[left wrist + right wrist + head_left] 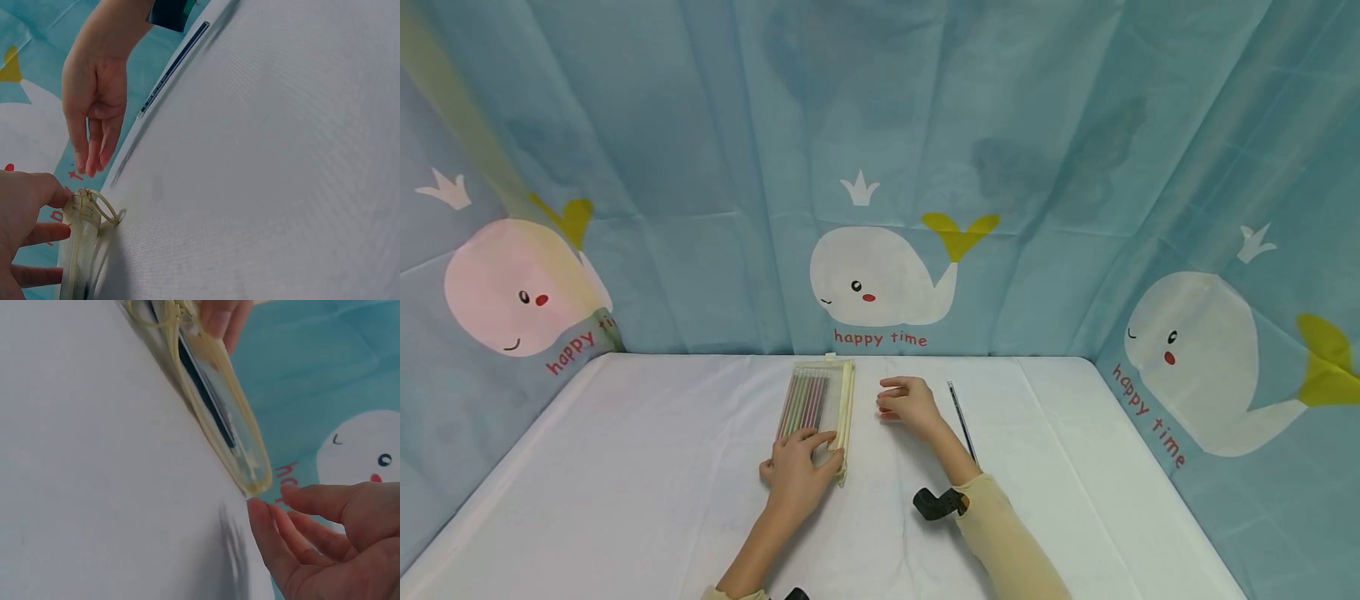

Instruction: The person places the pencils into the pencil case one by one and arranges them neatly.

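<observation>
A clear, flat pencil case (828, 408) with cream zipped edges lies on the table, several coloured pencils (805, 398) visible inside. My left hand (800, 471) grips its near end, fingers spread across it. In the left wrist view, the left fingertips (53, 232) touch the case's zipped side (78, 244), where a cream pull loop (107, 209) hangs. Right of the case, my right hand (912, 406) hovers with loosely bent fingers, holding nothing. The right wrist view shows these fingers (275, 540) just beyond the case's far corner (256, 486). A dark slim pencil (962, 422) lies beside the right forearm.
A white cloth covers the table (625, 492). Blue curtains (700, 167) printed with whales stand along its back and both sides. A black wrist-camera mount (938, 504) sticks out from my right sleeve (1007, 533).
</observation>
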The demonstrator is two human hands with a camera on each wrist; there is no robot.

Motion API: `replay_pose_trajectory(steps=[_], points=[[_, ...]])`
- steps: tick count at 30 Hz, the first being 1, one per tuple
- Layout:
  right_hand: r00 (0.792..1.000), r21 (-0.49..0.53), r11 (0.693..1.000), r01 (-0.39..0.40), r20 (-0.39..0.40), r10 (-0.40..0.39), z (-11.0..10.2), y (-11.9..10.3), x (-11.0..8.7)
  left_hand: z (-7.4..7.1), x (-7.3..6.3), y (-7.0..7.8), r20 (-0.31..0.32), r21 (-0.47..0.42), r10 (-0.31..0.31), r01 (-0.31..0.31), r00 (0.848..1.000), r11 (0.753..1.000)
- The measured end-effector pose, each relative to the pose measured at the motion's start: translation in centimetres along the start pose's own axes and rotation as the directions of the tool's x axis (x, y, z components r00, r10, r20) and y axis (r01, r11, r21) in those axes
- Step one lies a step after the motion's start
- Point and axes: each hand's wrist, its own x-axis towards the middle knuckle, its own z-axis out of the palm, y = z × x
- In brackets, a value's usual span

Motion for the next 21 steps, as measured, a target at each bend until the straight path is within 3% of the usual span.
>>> replay_pose_trajectory(steps=[9, 21], points=[[0.996, -0.085, 0.996, 0.027, -0.083, -0.034, -3.1, 0.0, -0.7, 0.0, -0.2, -0.2, 0.004, -0.043, 0.032, -0.032, 0.999, 0.999], [0.984, -0.163, 0.986, 0.032, -0.165, -0.060, -6.6, 0.0, -1.6, 0.2, -0.2, -0.1, -0.015, -0.029, 0.017, -0.018, 1.000, 0.999]])
